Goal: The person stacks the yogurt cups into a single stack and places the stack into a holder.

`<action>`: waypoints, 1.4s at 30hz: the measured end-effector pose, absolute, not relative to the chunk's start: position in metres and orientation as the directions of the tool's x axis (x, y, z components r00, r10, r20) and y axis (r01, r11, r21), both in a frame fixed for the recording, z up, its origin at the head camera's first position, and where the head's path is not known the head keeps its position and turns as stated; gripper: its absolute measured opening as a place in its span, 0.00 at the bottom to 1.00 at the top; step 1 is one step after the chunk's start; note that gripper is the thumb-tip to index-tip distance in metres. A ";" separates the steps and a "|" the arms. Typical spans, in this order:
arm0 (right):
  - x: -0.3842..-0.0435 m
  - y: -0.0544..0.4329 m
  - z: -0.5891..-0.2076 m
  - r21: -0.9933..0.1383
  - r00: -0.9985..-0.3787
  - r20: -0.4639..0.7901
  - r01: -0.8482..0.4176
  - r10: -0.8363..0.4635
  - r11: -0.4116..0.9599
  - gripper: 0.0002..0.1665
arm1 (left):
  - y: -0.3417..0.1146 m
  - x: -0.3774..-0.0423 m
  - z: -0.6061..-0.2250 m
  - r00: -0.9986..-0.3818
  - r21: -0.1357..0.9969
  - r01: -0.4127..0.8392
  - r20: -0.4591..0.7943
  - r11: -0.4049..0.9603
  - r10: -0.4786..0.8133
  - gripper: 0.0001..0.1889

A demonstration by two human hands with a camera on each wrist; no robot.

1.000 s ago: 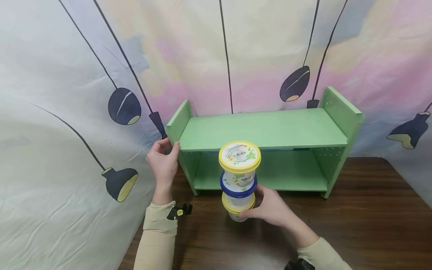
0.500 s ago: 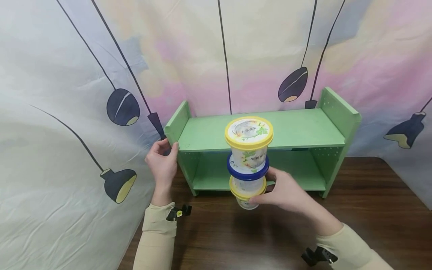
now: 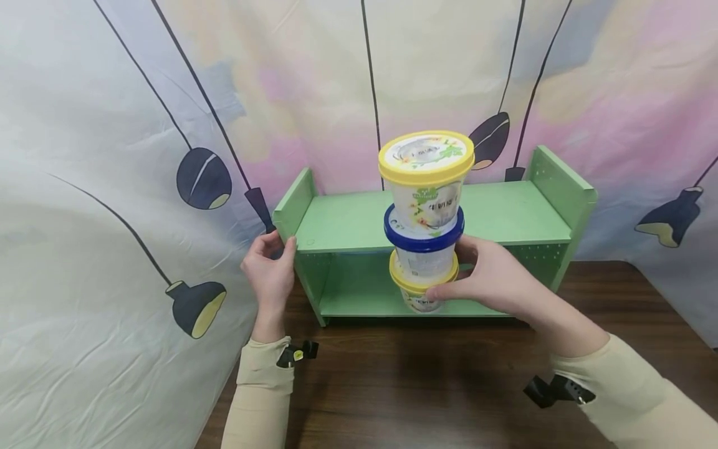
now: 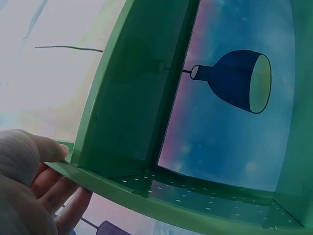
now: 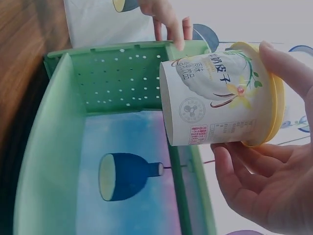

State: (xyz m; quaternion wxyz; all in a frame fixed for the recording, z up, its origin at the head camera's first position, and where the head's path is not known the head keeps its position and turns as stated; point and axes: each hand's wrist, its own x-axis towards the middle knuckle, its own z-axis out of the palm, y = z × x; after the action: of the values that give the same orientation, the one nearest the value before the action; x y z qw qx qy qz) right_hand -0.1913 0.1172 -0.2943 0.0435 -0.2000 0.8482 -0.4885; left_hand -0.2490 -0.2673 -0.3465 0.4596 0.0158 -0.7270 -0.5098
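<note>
A two-tier green shelf (image 3: 350, 218) stands on the table. My left hand (image 3: 272, 271) pinches the edge of its left side panel, thumb on one face and fingers on the other in the left wrist view. My right hand (image 3: 499, 277) grips the bottom one of three stacked round paper tubs, upright and raised before the shelf. This bottom tub (image 3: 412, 299) has a yellow lid, the middle tub (image 3: 423, 262) a blue lid, the top tub (image 3: 429, 202) a yellow lid. In the right wrist view, thumb and fingers curl around the gripped tub (image 5: 208, 98) near its lid.
Behind the shelf hangs a cloth (image 3: 314, 81) printed with lamps. The dark brown wooden table (image 3: 392, 386) extends in front and to the right. A right side panel (image 3: 563, 181) rises above the upper board, and the shelf has a lower board (image 3: 353, 302).
My right hand has lifted the tub stack up from near the table and moved it slightly right, so it now overlaps both shelf boards. My left hand has stayed on the side panel.
</note>
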 end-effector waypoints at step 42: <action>-0.227 0.129 -0.232 -0.831 -0.927 0.205 -0.334 -0.313 0.444 0.47 | -0.270 -0.259 -0.348 -0.555 0.724 0.438 0.684 0.532 -0.474 0.12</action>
State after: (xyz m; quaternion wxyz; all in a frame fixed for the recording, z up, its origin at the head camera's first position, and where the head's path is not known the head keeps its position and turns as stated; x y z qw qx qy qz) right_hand -0.2266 0.1292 -0.2315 -0.0106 -0.1904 0.8496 -0.4917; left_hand -0.2592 -0.2703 -0.3476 0.4718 0.0120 -0.7373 -0.4834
